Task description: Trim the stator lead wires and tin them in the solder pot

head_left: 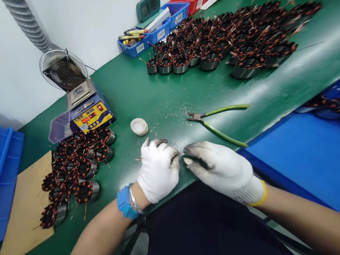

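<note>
1. Head view, hands: L hand [158,170] closed round a wired part [138,159], mostly hidden under the glove, at near edge of bench [131,91]. R hand [227,168] just beside, fingers curled; can't tell if it's pinching a wire.
2. Head view, progress: part in hand prob. mid-work. Far grp of wound cores [222,41] is bigger than L grp [78,167]; can't tell which is done. Cutters [198,117] lie unheld, clippings [173,111] nearby.

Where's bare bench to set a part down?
Bare green tabletop lies between the machine and crowded back rings, and right of the pliers. Also crowded: at the left rings, and around the clippings, left hand and right hand.
</note>
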{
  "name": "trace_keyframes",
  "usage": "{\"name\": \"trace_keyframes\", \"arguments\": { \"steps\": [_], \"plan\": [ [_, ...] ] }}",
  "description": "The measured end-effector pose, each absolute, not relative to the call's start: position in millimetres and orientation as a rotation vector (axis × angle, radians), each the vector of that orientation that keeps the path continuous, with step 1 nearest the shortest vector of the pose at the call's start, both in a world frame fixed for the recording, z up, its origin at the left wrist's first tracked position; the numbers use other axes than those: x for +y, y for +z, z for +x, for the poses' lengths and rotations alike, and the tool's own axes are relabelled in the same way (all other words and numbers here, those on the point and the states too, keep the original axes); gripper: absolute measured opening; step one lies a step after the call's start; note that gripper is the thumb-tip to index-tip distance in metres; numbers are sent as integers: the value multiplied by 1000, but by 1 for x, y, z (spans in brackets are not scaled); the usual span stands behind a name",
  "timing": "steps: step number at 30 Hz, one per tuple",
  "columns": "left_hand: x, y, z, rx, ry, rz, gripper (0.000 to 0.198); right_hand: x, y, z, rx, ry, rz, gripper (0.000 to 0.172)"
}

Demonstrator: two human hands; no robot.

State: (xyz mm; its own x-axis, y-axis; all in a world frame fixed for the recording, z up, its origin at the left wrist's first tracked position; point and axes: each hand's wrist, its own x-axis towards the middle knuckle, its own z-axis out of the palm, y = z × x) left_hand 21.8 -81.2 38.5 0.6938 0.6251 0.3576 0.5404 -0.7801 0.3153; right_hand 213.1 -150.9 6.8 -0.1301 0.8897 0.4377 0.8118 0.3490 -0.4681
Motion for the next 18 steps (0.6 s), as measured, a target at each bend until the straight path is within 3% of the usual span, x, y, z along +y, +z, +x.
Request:
{"name": "trace_keyframes", "arguments": {
  "steps": [14, 16, 18],
  "plan": [
    [-82, 36, 21, 947, 625, 2742, 13, -138, 5, 217, -2072, 169, -1426, 27],
    [-82, 35, 21, 937, 651, 2751, 12, -136, 11, 214, -2054, 303, -1452, 25],
    [-81, 34, 21, 925, 676, 2765, 11, -132, 17, 208, -1867, 680, -1575, 22]
  ]
}}
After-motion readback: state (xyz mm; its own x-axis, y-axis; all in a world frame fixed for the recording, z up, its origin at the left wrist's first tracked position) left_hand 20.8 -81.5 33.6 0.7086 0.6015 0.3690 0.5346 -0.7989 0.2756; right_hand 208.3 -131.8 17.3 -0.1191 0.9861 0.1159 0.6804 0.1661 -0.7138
